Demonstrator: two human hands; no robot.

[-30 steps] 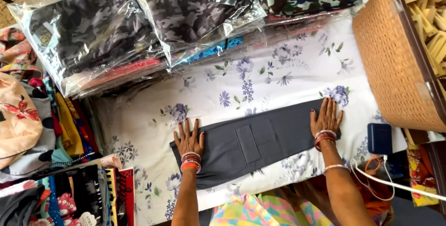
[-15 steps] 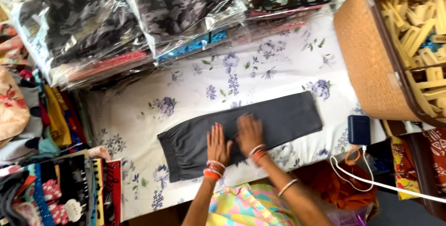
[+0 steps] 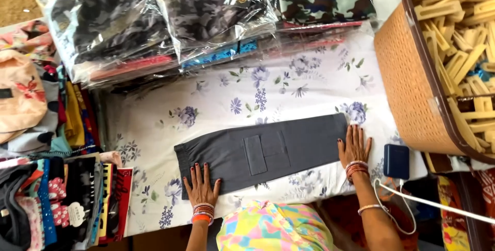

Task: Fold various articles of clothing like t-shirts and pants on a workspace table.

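A folded dark grey garment (image 3: pixel 268 150) with a patch pocket lies flat on a white cloth with blue flowers (image 3: pixel 268 88). My left hand (image 3: pixel 202 185) rests palm down on the garment's near left corner, fingers spread. My right hand (image 3: pixel 353 147) presses flat on its right end, fingers apart. Both wrists wear orange and pink bangles. Neither hand holds anything.
Clear bags of camouflage clothing (image 3: pixel 154 19) are stacked along the far edge. Piles of colourful folded clothes (image 3: pixel 46 143) stand at the left. A brown woven basket (image 3: pixel 412 76) of pale wooden pieces sits at the right. A dark blue power bank (image 3: pixel 396 161) with a white cable lies near my right hand.
Both hands slid apart from the garment's middle to its two ends, smoothing it flat. The pocket, covered half a second ago, shows again.
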